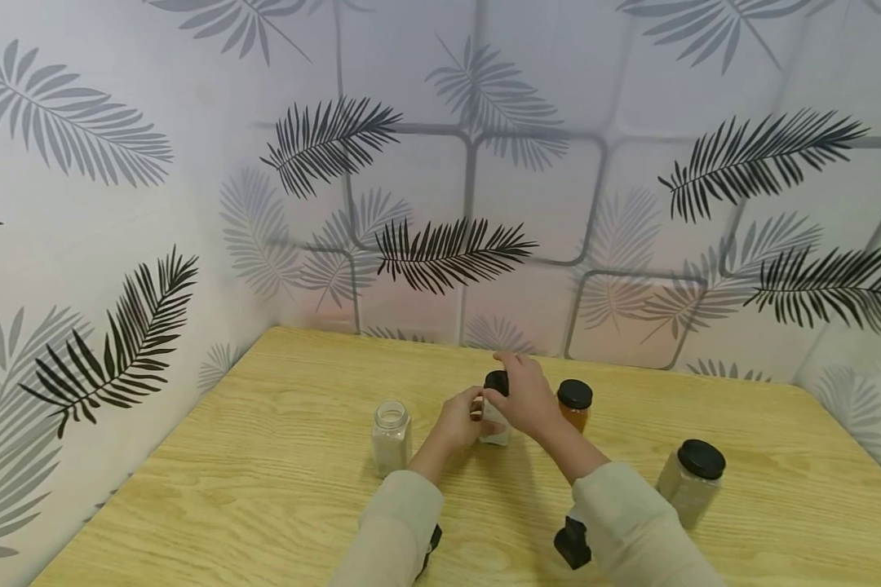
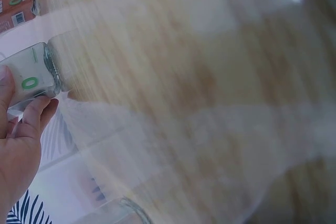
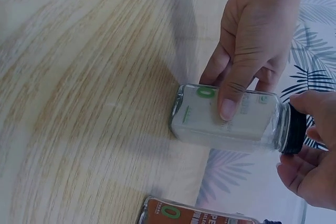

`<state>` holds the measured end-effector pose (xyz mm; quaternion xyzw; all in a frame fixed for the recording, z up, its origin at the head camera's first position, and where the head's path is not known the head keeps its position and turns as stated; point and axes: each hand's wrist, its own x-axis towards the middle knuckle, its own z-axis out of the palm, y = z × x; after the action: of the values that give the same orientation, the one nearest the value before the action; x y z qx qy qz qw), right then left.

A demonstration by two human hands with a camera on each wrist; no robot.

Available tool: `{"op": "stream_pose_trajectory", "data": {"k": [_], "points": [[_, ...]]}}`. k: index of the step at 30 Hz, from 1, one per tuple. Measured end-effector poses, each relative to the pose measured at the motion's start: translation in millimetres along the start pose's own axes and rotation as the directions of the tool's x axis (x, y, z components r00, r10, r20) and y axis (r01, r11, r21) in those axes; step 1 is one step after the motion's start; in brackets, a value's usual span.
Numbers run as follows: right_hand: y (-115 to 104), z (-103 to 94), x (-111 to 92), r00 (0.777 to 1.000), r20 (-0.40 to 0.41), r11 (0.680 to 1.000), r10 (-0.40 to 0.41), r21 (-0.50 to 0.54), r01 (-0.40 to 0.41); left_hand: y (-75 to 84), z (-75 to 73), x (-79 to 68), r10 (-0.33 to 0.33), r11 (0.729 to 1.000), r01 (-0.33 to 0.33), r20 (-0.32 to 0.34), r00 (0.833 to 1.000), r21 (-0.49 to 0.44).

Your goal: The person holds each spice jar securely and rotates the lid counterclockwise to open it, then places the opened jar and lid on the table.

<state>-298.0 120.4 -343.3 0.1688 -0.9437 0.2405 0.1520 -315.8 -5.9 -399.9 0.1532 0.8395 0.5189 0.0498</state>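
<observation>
A square glass spice jar (image 3: 241,127) of whitish contents stands upright on the table in the head view. My left hand (image 1: 457,422) grips its body, with the thumb across the label. Over the jar's black lid (image 3: 295,129), the fingers and thumb of my right hand (image 1: 529,395) pinch the rim from either side. The lid sits on the jar's neck. To the left of my left hand is a lidless glass jar (image 1: 392,447) with pale contents. Just right of my right hand stands a jar of orange-brown contents (image 1: 575,414), capped in black.
A wider jar (image 1: 688,489) with a black lid stands at the right, beyond my right sleeve (image 1: 631,514). The wooden table (image 1: 286,440) meets a leaf-patterned wall (image 1: 426,187) at its back edge. A black device (image 1: 574,542) shows by my right sleeve.
</observation>
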Motion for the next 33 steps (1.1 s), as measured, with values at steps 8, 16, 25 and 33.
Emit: {"op": "stream_pose_trajectory", "data": {"k": [8,16,25,33], "points": [[5.0,-6.9,1.4,0.992,0.104,0.994,-0.076,0.080,0.068,0.7,0.5,-0.1,0.006,1.000,-0.006,0.008,1.000,-0.015],[6.0,-9.1,1.4,0.986,0.136,0.992,-0.099,0.096,0.087,2.2,0.8,-1.2,0.001,1.000,-0.001,0.008,1.000,-0.003],[10.5,-12.3,1.0,0.988,0.102,0.989,-0.116,0.099,0.106,1.7,1.4,0.5,-0.003,0.999,0.003,0.007,1.000,-0.034],[13.0,-13.5,-4.4,0.991,0.036,0.985,-0.128,0.118,0.123,-0.5,0.8,0.9,0.009,0.999,-0.009,0.001,1.000,-0.037]]}}
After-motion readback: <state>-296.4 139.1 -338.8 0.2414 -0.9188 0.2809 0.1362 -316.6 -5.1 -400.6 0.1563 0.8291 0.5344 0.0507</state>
